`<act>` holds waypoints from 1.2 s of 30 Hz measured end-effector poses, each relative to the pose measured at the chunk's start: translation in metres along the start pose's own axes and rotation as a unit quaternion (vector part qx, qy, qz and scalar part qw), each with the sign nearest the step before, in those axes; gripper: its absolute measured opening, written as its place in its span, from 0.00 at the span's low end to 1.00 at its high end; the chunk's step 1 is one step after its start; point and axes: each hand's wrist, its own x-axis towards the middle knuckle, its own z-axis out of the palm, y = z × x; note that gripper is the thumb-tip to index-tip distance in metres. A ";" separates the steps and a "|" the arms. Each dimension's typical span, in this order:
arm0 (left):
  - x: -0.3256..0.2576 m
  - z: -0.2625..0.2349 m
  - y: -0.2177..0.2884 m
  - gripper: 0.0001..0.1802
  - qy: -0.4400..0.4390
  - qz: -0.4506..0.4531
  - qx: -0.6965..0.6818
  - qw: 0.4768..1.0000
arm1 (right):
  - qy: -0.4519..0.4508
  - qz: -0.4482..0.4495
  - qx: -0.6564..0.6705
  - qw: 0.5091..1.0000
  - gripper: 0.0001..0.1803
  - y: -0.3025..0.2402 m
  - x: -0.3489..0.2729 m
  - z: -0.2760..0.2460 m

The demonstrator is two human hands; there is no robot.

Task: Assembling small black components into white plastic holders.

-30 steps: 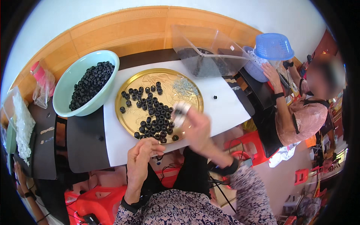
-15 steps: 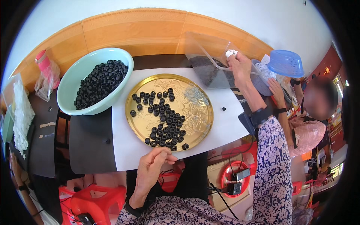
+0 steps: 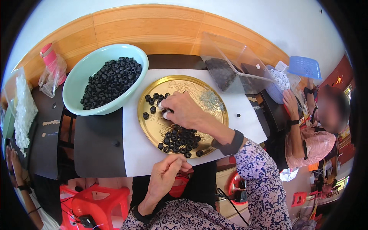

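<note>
A round gold tray lies before me, with small black ring-shaped pieces heaped on its near part and a few at its far left. My right hand reaches over the tray, white coverings on its thumb and fingertip, its bent fingers closed around black pieces. Its back hides part of the heap. At the tray's near edge, my left hand is closed, thumb pressed to the curled fingers; whatever it may hold is hidden. Tiny silvery bits lie together on the tray's far right.
A pale green basin full of black pieces stands at the left. Behind the tray, at right, is a clear plastic bin with dark contents. One black piece lies on the white sheet. A co-worker's hand is beside a basket.
My right hand has come from the clear bin back to the left and down onto the tray's black pieces. My left hand stays closed at the near edge. The view has shifted slightly.
</note>
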 end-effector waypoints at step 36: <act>0.007 0.025 0.003 0.10 0.065 0.081 -0.058 0.993 | 0.167 0.107 0.074 0.977 0.05 -0.011 -0.108 -0.049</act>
